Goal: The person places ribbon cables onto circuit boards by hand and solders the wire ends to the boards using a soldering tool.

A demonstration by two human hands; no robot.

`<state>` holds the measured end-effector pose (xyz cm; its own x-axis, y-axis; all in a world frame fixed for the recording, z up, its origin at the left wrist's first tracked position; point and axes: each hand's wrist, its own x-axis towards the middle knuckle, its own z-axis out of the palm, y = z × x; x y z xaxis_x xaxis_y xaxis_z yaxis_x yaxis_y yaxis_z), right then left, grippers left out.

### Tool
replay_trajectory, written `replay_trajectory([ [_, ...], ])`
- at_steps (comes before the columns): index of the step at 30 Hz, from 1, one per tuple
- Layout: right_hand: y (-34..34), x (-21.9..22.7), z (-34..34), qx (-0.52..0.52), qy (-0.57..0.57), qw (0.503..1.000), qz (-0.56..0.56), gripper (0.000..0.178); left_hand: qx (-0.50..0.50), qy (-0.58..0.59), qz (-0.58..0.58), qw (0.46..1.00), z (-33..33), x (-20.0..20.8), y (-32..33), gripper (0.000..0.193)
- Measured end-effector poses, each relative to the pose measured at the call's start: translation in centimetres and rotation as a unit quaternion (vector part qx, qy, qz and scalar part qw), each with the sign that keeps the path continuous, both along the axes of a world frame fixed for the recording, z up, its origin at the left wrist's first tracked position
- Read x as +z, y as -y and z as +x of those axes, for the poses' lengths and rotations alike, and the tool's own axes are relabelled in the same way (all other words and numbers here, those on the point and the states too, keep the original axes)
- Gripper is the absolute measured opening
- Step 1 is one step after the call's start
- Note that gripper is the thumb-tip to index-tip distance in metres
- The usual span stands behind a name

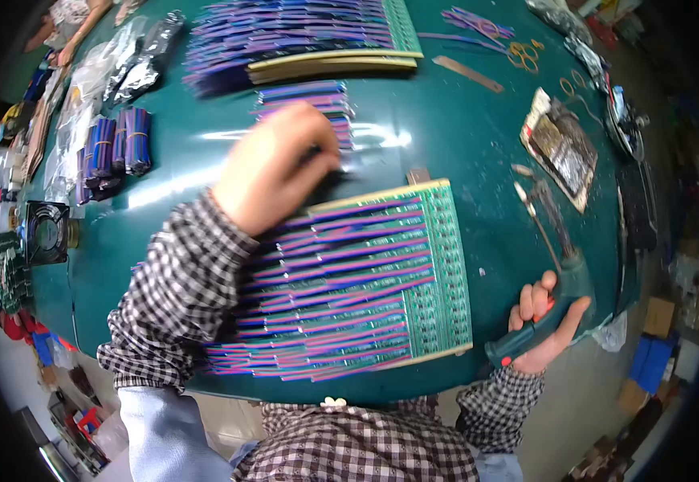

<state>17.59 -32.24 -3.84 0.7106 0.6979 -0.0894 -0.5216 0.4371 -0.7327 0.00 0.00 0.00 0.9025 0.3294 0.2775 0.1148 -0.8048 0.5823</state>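
Note:
My left hand [277, 165], slightly blurred, is closed with curled fingers just beyond a green circuit board panel [446, 273]. Whether anything lies in its fingers I cannot make out. Beside its fingertips is a small pile of purple and blue wires [340, 120]. Rows of pink and blue wires [341, 277] lie across the panel, their right ends at its strip of pads. At the right, my right hand [546, 325] is wrapped around the dark green handle of a soldering gun [576, 277]. Its metal tip and thin feed tube point away from me, apart from the panel.
A second wired panel stack [401, 28] lies at the far side. Bundled wires [136, 140] and a black fan [46, 231] stand left. Toward the right are a dirty tray [562, 145], a flat metal strip [468, 73] and yellow rubber bands [523, 56]. The green tabletop [478, 145] has bright reflections.

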Motion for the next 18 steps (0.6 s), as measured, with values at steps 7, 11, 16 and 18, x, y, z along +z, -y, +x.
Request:
replay_trajectory([
  [7,0.1,0.2,-0.5,-0.007,-0.029,0.999,-0.012,0.062,0.106,0.022,0.024,0.994,-0.7,1.3,0.5,0.021],
  [11,0.3,0.2,-0.5,0.001,-0.034,0.999,0.002,0.061,0.026,0.025,0.151,0.988,-0.7,0.8,0.8,0.017],
  [16,2.3,0.9,-1.2,-0.033,-0.008,0.999,-0.032,0.063,0.050,0.035,0.292,0.954,-1.2,3.8,3.0,0.019],
  [18,4.3,0.9,-1.4,-0.050,0.033,0.998,-0.031,0.064,0.039,0.066,0.221,0.972,-0.8,5.5,6.3,0.020],
])
